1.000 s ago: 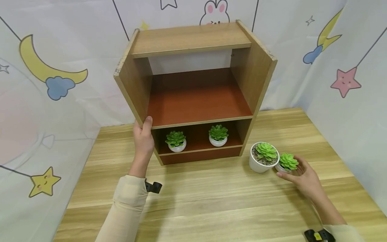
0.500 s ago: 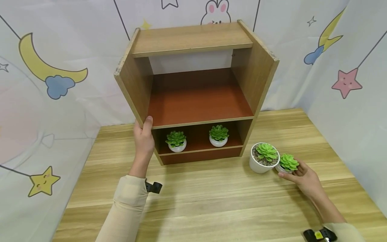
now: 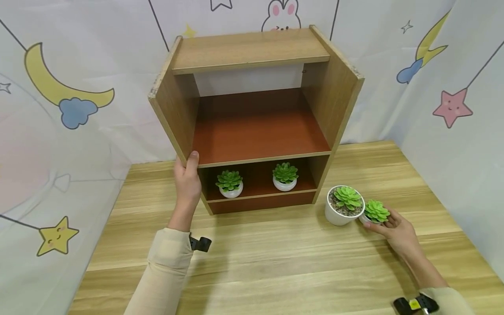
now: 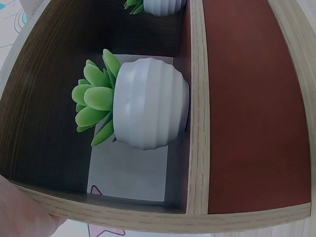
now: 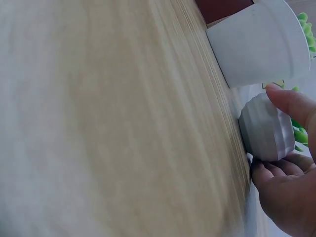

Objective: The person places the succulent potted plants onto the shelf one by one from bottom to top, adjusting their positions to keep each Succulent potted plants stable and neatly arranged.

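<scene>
My left hand (image 3: 188,181) grips the left side panel of a wooden shelf unit (image 3: 261,157), its thumb on the panel's front edge. In the lower compartment stand two small potted succulents, the left one (image 3: 229,183) and the right one (image 3: 285,176), both in white pots. At the right, my right hand (image 3: 399,232) holds a third small succulent (image 3: 376,212) by its pot, thumb on one side and fingers on the other. The right wrist view shows its ribbed pot (image 5: 266,127) standing on the table. Close beside it is a larger white pot (image 3: 339,215) with a succulent and pebbles.
The upper compartment has a red-brown floor (image 3: 261,131) and no back panel. A wood-grain table (image 3: 275,258) lies under everything. Behind and at both sides hangs a white cloth backdrop (image 3: 425,100) printed with moons, stars and a rabbit.
My right thumb has shifted slightly along the small succulent's pot. The left hand, the shelf unit and the plants stay where they were.
</scene>
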Demonstrator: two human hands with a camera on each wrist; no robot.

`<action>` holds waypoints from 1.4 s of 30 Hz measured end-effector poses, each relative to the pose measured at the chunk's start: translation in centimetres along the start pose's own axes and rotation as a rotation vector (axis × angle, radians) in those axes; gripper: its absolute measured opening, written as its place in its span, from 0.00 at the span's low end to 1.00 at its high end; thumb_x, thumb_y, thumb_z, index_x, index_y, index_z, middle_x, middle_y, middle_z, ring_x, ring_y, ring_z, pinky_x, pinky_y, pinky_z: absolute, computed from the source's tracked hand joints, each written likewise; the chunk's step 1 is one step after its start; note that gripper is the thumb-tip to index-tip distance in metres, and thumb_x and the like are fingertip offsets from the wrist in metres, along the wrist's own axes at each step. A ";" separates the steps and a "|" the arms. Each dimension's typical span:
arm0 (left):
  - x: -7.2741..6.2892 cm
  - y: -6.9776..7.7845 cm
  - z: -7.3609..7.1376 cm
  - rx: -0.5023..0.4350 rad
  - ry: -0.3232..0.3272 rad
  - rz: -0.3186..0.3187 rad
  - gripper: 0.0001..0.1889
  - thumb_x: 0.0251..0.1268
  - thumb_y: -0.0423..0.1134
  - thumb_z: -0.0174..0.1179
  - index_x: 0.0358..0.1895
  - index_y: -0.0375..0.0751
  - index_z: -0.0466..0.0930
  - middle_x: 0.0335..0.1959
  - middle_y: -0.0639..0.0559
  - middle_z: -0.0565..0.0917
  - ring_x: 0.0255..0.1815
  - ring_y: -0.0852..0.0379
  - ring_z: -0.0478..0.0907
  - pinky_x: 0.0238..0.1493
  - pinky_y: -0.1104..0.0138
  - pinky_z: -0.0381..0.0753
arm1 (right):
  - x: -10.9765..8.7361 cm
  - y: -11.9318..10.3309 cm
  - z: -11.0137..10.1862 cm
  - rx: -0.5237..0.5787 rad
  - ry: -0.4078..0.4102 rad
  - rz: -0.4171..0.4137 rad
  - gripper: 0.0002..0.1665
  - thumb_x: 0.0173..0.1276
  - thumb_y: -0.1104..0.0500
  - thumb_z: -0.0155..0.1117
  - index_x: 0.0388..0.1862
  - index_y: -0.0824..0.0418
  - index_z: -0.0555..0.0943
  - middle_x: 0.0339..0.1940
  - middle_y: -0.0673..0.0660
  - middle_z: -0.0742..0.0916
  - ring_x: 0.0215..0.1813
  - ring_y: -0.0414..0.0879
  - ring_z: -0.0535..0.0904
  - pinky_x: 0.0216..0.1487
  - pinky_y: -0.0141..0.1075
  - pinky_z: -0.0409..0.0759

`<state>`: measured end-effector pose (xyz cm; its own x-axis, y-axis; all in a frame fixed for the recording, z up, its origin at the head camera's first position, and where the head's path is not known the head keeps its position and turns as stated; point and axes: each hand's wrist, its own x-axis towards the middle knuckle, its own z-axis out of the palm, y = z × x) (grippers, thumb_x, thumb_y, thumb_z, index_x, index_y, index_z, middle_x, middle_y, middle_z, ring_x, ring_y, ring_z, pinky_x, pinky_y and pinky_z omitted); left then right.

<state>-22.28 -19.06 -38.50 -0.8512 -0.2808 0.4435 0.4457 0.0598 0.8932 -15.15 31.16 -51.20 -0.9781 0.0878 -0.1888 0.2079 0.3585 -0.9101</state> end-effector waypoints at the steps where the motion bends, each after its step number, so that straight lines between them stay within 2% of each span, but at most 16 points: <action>1: 0.0 0.0 0.0 0.000 0.001 0.002 0.26 0.75 0.38 0.47 0.72 0.34 0.62 0.68 0.44 0.69 0.69 0.54 0.62 0.67 0.62 0.59 | 0.0 0.0 0.0 -0.001 0.007 0.003 0.56 0.64 0.54 0.72 0.79 0.68 0.48 0.75 0.73 0.57 0.72 0.68 0.54 0.60 0.27 0.67; 7: 0.1 -0.2 0.1 -0.004 -0.002 0.015 0.26 0.74 0.39 0.47 0.72 0.35 0.62 0.68 0.45 0.69 0.69 0.54 0.61 0.67 0.61 0.59 | -0.1 -0.1 0.0 0.006 0.025 0.015 0.56 0.64 0.53 0.73 0.78 0.69 0.49 0.75 0.72 0.58 0.72 0.67 0.55 0.59 0.25 0.67; 15: 0.0 0.1 -0.1 0.006 0.002 0.002 0.26 0.75 0.38 0.46 0.72 0.35 0.62 0.68 0.45 0.69 0.69 0.55 0.61 0.67 0.62 0.59 | 0.0 -0.1 0.1 -0.021 0.018 0.027 0.54 0.63 0.54 0.73 0.78 0.68 0.51 0.74 0.73 0.58 0.72 0.68 0.55 0.61 0.27 0.66; 22: 0.0 0.2 -0.1 0.001 0.001 0.007 0.26 0.75 0.38 0.46 0.72 0.35 0.62 0.67 0.45 0.69 0.69 0.55 0.61 0.67 0.62 0.58 | 0.0 0.0 0.5 0.032 0.051 0.019 0.54 0.63 0.53 0.74 0.77 0.70 0.52 0.76 0.69 0.55 0.74 0.66 0.52 0.64 0.30 0.62; 30: 0.0 0.1 -0.1 0.006 0.003 0.007 0.25 0.75 0.38 0.47 0.72 0.33 0.63 0.67 0.43 0.70 0.68 0.54 0.63 0.67 0.62 0.59 | 0.1 0.1 0.6 -0.010 0.087 0.023 0.53 0.60 0.49 0.75 0.75 0.70 0.59 0.74 0.69 0.61 0.72 0.65 0.57 0.59 0.25 0.67; 33: -0.1 0.2 -0.1 0.009 0.001 0.012 0.25 0.75 0.38 0.46 0.72 0.34 0.63 0.67 0.44 0.69 0.68 0.54 0.62 0.67 0.62 0.59 | 0.1 0.1 0.6 -0.029 0.099 0.041 0.54 0.60 0.48 0.75 0.75 0.68 0.59 0.74 0.69 0.62 0.72 0.65 0.58 0.63 0.32 0.66; 37: -0.1 0.2 -0.1 0.012 -0.004 0.005 0.25 0.75 0.37 0.46 0.73 0.35 0.62 0.68 0.44 0.68 0.69 0.55 0.61 0.68 0.62 0.58 | 0.1 0.1 0.5 -0.023 0.114 0.076 0.56 0.58 0.46 0.76 0.76 0.67 0.58 0.74 0.69 0.61 0.72 0.65 0.57 0.68 0.48 0.60; 38: -0.1 0.1 -0.2 0.012 -0.006 0.003 0.25 0.75 0.37 0.46 0.73 0.35 0.61 0.68 0.45 0.68 0.69 0.55 0.61 0.68 0.62 0.58 | 0.1 0.1 0.5 -0.018 0.118 0.085 0.57 0.58 0.46 0.76 0.76 0.67 0.57 0.74 0.69 0.61 0.73 0.65 0.57 0.68 0.48 0.60; 42: 0.0 0.0 -0.2 0.004 -0.009 -0.004 0.26 0.75 0.35 0.45 0.74 0.34 0.60 0.69 0.43 0.67 0.70 0.54 0.61 0.68 0.62 0.58 | 0.1 0.1 0.6 0.017 0.130 0.106 0.57 0.57 0.46 0.77 0.76 0.67 0.58 0.74 0.67 0.62 0.73 0.62 0.58 0.65 0.35 0.65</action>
<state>-22.24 -19.27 -38.55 -0.8556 -0.2721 0.4402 0.4408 0.0626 0.8954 -15.20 30.66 -51.50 -0.9407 0.2441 -0.2356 0.3083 0.3251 -0.8940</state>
